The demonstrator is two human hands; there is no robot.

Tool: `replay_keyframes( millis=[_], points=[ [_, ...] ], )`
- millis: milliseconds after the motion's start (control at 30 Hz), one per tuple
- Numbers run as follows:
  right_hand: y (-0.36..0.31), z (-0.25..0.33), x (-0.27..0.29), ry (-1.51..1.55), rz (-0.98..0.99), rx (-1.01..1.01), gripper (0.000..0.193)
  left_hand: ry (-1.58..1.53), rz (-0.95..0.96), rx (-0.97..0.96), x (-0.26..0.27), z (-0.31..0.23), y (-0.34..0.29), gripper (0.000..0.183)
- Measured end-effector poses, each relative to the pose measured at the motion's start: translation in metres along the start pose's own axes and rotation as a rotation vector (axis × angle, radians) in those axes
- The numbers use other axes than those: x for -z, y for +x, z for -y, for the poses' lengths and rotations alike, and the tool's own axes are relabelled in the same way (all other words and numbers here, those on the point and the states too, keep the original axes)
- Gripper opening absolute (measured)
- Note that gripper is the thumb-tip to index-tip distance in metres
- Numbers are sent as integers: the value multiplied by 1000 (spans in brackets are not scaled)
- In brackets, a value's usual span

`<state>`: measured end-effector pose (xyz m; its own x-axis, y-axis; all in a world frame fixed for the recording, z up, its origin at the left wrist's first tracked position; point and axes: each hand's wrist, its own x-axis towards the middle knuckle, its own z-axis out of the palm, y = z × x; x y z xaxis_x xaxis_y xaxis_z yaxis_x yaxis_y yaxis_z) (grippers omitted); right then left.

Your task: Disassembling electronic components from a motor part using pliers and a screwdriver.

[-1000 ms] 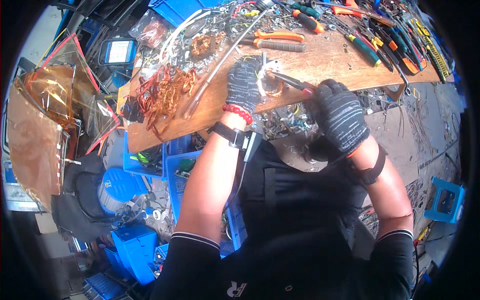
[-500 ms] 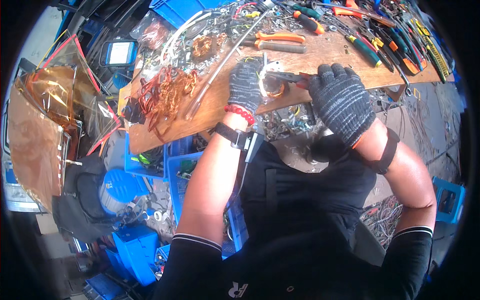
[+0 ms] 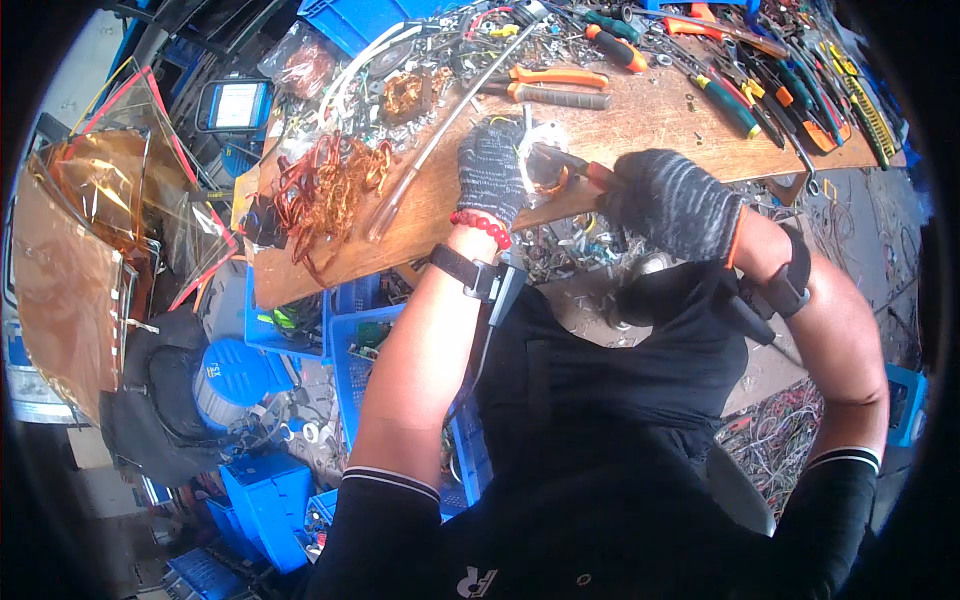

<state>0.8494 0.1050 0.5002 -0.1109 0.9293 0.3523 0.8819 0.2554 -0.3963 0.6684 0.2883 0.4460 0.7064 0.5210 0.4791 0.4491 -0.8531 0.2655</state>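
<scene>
My left hand [image 3: 492,170], in a dark grey knit glove, is closed on a small whitish part with copper winding [image 3: 552,180] at the near edge of the wooden bench. In my right hand [image 3: 675,205], gloved alike, is a pair of pliers [image 3: 572,162] with dark jaws and red on the handle. The jaws point left and reach the whitish part; glare hides whether they grip it. A long screwdriver [image 3: 420,170] with a clear handle lies left of my left hand. Beyond it are orange-and-grey-handled pliers [image 3: 560,92].
A heap of copper wire [image 3: 330,195] lies at the bench's left. Several hand tools [image 3: 740,105] crowd the far right, with metal scraps [image 3: 440,50] toward the back. Blue crates [image 3: 345,335] stand below the bench. A phone-like device [image 3: 236,105] shows a lit screen.
My right hand has swung down and turned, its wrist moving outward to the right. The pliers now slant more, their handle end lower. My left hand stays nearly in place.
</scene>
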Motion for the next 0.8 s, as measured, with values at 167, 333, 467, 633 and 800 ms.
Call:
replay_keyframes(
  millis=[167,333,467,633,800],
  points=[
    [-23,16,-33,723,95,-107,24,-87,-164,-107,-17,20,-4,33],
    [-33,66,-103,2498,30,-621,29,-115,-34,-55,-9,14,2,34],
    [-37,83,-126,2477,-57,-597,32,-70,-53,-30,-8,20,-4,34],
    [-56,71,-107,1840,-105,-388,31,-54,-123,-121,-24,26,-9,35],
    [-114,100,-74,1623,74,-528,34,-358,-19,62,-4,28,6,37]
  ],
)
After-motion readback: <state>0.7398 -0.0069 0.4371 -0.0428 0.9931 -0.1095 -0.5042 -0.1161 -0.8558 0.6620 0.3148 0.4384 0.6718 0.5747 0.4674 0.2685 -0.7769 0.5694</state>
